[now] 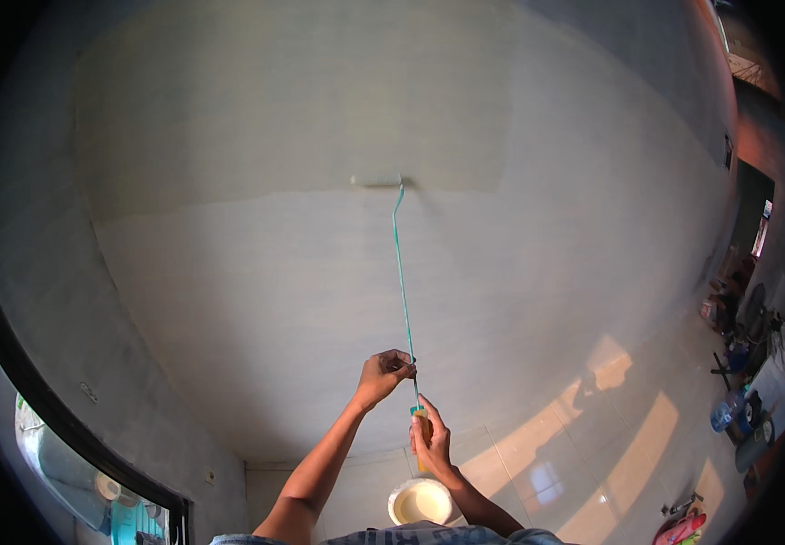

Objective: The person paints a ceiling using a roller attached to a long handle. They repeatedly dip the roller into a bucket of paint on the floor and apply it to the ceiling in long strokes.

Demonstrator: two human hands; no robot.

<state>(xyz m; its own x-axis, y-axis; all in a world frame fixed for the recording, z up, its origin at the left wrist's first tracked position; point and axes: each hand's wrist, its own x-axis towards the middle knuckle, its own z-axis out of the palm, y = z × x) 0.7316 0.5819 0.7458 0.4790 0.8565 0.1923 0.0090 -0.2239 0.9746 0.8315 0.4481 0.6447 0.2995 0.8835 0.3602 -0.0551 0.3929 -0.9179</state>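
Note:
A paint roller [400,272] with a long thin green rod reaches up and away from me to the wall. Its pale roller sleeve [376,181] lies against the wall [302,291], near the lower edge of a yellowish-green painted area [302,100]. My right hand [432,440] is wrapped round the yellow and green handle at the bottom. Higher up, the fingers of my left hand [385,374] pinch the rod. Below my hands, a round white bucket [420,501] holds cream-coloured paint.
Sunlit tiles cover the floor [538,436]. Along the right stand assorted household things, among them a blue jug [725,413]. A pink and red item [680,527] lies at lower right. At lower left is a dark-framed window [84,436], with a wall socket [210,475] nearby.

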